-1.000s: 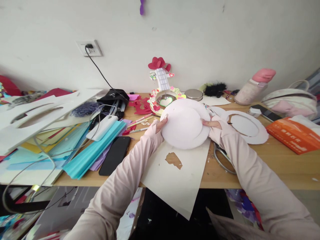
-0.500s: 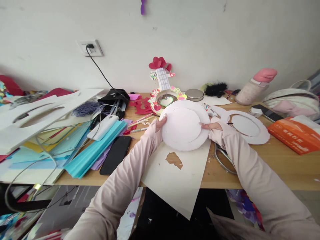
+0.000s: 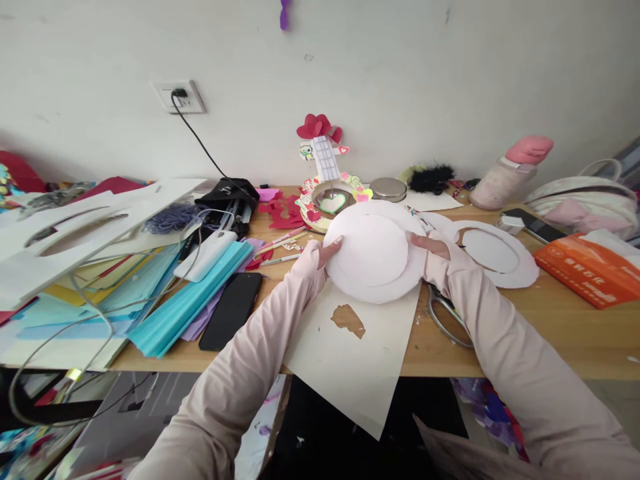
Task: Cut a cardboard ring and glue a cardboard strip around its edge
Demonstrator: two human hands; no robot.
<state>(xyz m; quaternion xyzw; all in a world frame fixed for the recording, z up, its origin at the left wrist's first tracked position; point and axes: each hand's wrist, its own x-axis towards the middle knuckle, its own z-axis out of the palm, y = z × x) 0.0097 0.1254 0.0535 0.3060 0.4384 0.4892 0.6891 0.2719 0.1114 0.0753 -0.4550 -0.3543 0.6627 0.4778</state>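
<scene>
Between my two hands is a white round board (image 3: 373, 292), with a smaller white disc (image 3: 375, 247) lying against its face. My left hand (image 3: 321, 257) grips the left rim, thumb on the front and the other fingers hidden behind. On the right side, my right hand (image 3: 433, 247) is closed on the board with its thumb across the front near the disc's edge. Beneath the board lies a white sheet (image 3: 350, 373) with a torn brown patch (image 3: 349, 321); the sheet overhangs the table's front edge. Scissors (image 3: 449, 319) lie under my right forearm, partly hidden.
Behind stands a decorated paper piece (image 3: 325, 160) with red petals, beside a round metal tin (image 3: 387, 189). A white ring (image 3: 525, 260) and an orange packet (image 3: 590, 270) lie right. Leftward are a black phone (image 3: 231, 311), blue paper (image 3: 193, 297) and a looping cable (image 3: 105, 313).
The small disc has shifted slightly against the larger board. My left thumb reaches further over the front, and my right hand has moved a little to the right.
</scene>
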